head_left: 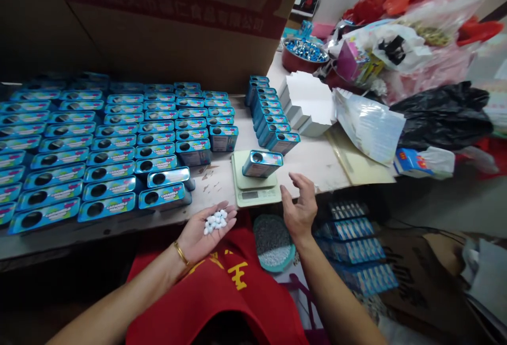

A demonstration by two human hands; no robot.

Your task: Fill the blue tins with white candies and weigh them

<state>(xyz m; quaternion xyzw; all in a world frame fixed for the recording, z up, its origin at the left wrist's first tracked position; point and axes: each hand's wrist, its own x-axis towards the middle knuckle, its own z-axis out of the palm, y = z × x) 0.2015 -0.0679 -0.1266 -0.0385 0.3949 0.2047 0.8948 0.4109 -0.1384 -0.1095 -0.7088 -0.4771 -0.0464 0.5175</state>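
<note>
My left hand (pixel 206 231) is turned palm up and slightly cupped, with a small heap of white candies (pixel 216 222) in it. A blue tin (pixel 263 164) with a round dark opening in its top stands on a pale green kitchen scale (pixel 257 187). Just right of the scale's front edge, my right hand (pixel 300 205) is raised, its fingers curved and thumb apart, with nothing visible between them. It does not touch the tin. The scale's display is too small to read.
Rows of blue tins (pixel 109 207) cover the table's left side; another row (pixel 273 115) stands behind the scale. White cartons (pixel 307 99) sit beyond. A red bowl (pixel 304 54) holds small blue-and-silver pieces. Below the table edge is a teal basin (pixel 293 252) of white pellets.
</note>
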